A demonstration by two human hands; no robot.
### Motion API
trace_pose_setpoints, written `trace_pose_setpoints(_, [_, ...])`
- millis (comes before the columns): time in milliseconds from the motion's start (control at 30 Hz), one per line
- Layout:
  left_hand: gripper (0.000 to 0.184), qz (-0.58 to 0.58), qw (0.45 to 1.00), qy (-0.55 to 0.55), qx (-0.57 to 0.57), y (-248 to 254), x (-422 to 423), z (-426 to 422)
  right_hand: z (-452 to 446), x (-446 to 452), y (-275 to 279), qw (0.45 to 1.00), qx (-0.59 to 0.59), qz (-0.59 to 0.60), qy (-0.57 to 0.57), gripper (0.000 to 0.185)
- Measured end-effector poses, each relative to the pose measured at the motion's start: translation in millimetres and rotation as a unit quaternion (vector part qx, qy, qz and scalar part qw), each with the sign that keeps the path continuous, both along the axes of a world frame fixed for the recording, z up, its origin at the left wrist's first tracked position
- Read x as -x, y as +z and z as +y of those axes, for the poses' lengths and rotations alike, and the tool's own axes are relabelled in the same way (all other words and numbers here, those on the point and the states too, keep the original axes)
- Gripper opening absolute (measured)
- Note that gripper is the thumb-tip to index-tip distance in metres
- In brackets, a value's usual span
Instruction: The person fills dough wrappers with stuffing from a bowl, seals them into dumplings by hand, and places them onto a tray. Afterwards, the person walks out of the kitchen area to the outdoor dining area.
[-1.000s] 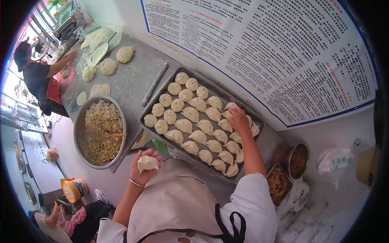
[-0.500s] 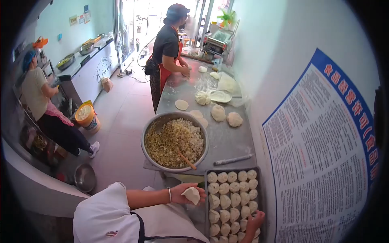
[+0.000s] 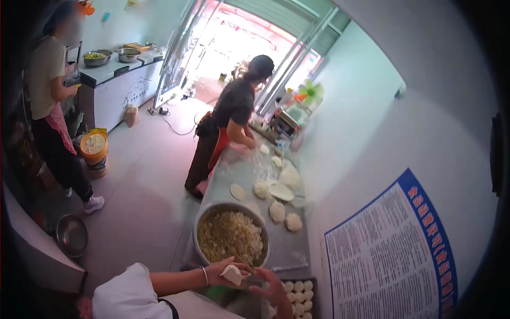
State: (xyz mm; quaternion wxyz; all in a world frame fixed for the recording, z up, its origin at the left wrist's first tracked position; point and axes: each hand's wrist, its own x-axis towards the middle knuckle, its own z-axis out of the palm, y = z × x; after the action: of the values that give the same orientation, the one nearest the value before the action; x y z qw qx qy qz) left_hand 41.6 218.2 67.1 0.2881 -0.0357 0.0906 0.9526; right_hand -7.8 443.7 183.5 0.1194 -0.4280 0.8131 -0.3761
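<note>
My left hand, with a bracelet at the wrist, is held palm up near the bowl's front edge and cradles a pale dumpling. Just right of it, my right hand has its thumb and fingers apart, the fingertips close to the left fingers. A wooden stick lies near those fingertips, mostly hidden. Beyond both hands stands the large metal bowl of chopped filling. Partly behind my right hand is a dark tray with rows of dumplings.
Dough lumps, flat wrappers and a plastic bag lie on the metal table. A co-worker in a red apron works at its far end. Another person stands left near an orange bucket. A basin sits low at left.
My right hand has come up from the tray to beside my left hand. The left hand still holds the dumpling, now by the bowl's edge. The view has tilted up, showing less of the tray.
</note>
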Motion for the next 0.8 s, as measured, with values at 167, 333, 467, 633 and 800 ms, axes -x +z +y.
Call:
trace_pose_setpoints(167, [0.067, -0.043, 0.988, 0.076, 0.127, -19.4, -4.4, -65.2, -145.5, -14.0, 23.4, 0.984, -0.025, -0.053, 0.167, 0.069])
trace_pose_setpoints(333, [0.069, -0.083, 0.969, 0.171, 0.156, -14.3, -15.8, -118.1, -223.7, -24.7, -17.6, 0.987, -0.039, 0.057, 0.142, 0.061])
trace_pose_setpoints(467, [0.069, -0.07, 0.965, 0.211, 0.136, -14.1, -25.7, -148.8, -258.4, -29.1, -13.7, 0.988, -0.035, 0.049, 0.143, 0.056])
trace_pose_setpoints(633, [0.07, -0.029, 0.98, 0.178, 0.088, -14.8, -35.1, -167.5, -271.9, -25.5, -22.9, 0.985, -0.038, 0.027, 0.163, 0.052])
trace_pose_setpoints(800, [0.067, 0.045, 0.961, 0.159, 0.224, 50.9, -72.7, -191.8, -283.5, -34.6, -4.5, 0.982, -0.041, 0.02, 0.181, 0.048])
